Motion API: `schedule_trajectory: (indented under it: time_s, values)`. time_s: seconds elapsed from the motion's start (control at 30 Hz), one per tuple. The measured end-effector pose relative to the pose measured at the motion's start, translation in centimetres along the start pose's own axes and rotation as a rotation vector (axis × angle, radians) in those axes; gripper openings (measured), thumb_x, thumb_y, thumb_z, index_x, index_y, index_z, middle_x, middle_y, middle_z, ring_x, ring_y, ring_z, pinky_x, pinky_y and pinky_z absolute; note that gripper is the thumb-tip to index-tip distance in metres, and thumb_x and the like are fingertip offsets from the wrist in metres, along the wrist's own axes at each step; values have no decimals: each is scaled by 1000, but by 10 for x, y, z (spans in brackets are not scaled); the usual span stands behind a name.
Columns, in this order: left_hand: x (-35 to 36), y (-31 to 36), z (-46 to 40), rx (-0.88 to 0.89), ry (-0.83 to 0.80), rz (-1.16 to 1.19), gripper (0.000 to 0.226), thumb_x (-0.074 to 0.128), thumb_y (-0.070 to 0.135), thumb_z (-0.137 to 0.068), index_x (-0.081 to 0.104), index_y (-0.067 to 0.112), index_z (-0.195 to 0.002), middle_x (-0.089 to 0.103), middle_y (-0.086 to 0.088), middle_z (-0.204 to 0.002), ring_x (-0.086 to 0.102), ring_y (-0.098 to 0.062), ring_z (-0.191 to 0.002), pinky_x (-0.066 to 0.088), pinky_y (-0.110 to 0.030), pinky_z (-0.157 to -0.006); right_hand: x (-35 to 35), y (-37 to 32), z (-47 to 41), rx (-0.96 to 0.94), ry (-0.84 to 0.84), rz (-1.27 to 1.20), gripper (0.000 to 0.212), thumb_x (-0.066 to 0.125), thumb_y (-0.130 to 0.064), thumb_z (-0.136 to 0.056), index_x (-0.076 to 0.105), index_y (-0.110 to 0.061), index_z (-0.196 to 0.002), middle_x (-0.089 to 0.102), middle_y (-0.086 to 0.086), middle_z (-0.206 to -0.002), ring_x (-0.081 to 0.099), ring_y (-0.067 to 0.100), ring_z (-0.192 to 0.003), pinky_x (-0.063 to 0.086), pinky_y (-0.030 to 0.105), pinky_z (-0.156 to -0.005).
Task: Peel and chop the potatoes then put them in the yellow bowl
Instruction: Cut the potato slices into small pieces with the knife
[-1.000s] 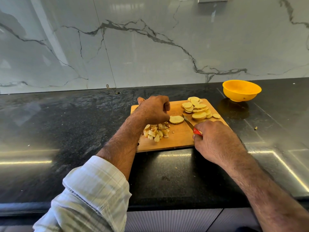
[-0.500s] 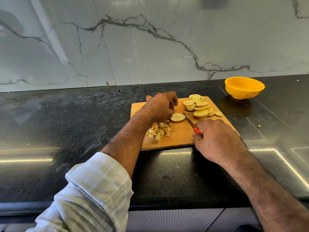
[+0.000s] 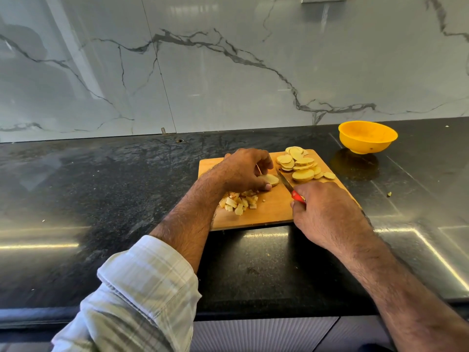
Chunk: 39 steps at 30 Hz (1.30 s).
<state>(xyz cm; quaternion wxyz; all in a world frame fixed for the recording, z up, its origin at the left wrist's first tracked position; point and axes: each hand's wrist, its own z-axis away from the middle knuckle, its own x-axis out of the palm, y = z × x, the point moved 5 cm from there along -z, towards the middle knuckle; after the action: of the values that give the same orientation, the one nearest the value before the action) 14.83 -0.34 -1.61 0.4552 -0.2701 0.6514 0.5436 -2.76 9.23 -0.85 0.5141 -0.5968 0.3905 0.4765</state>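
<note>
Presently left hand [image 3: 243, 170] pinching a potato slice [image 3: 270, 179] flat on the cutting board [image 3: 269, 212]; right hand [image 3: 327, 214] gripping a red-handled knife [image 3: 289, 186], blade just beside that slice. Diced potato [image 3: 239, 201] under the left wrist, sliced rounds [image 3: 299, 165] at the board's far side. Yellow bowl [image 3: 368, 137] beyond, apart, on the black table [image 3: 101, 199].
</note>
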Motion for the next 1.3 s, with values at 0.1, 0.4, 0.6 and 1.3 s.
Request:
schedule_trajectory:
  time_s: [0.1, 0.4, 0.6, 1.3]
  values:
    - [1, 1, -1, 2, 14, 5, 29, 83, 42, -89, 71, 32, -114, 70, 16, -110, 65, -6, -105, 46, -58, -111, 0, -7, 5, -20, 30, 11, 27, 58, -42, -101, 64, -28, -123, 64, -5, -100, 60, 12, -88, 58, 30, -75]
    - [-2, 3, -2, -18, 75, 9, 24, 87, 34, -86, 74, 27, -105, 72, 10, -105, 67, -9, -99, 58, -40, -98, 11, -27, 11, 42, -103, 57, 25, 59, -41, -98, 61, -25, -118, 60, -2, -97, 61, 16, -89, 59, 35, -77]
    - [-4, 4, -3, -19, 67, -15, 22, 88, 33, -85, 74, 28, -101, 72, 10, -101, 66, -8, -97, 57, -43, -100, -2, -44, 2, 53, -215, 102, 37, 66, -31, -97, 56, -20, -131, 61, 4, -113, 61, 24, -105, 57, 38, -88]
    - [-5, -5, 1, -1, 80, 57, 26, 91, 24, -82, 72, 25, -100, 72, 8, -103, 69, -9, -97, 62, -30, -89, 2, -54, 15, 110, -221, 46, 33, 66, -30, -97, 57, -20, -127, 57, 3, -102, 57, 22, -93, 54, 35, -78]
